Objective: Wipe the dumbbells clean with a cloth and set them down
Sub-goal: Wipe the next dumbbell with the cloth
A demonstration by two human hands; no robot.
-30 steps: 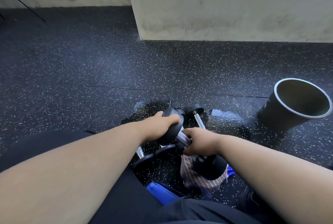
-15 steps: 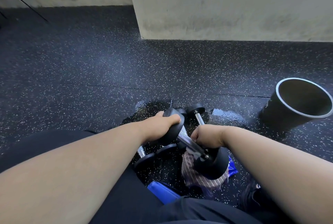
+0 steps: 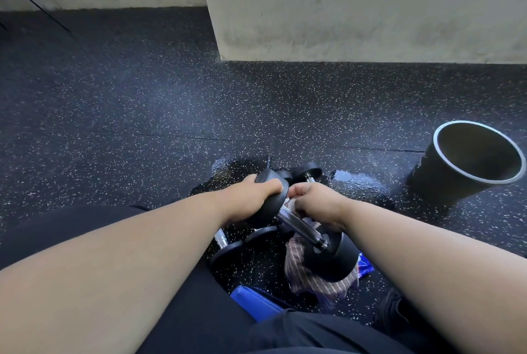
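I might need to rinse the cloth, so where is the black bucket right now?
In the head view, the black round bucket with a pale rim stands on the speckled dark rubber floor at the far right, beyond the right hand and beside a wet patch.

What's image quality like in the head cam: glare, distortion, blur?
Head view: wide-angle bending shows in the wall edge; glare sits on the wet patch of floor; the knurled handle is sharp; the cloth under the dumbbell lies in shadow; both forearms loom large near the lens.
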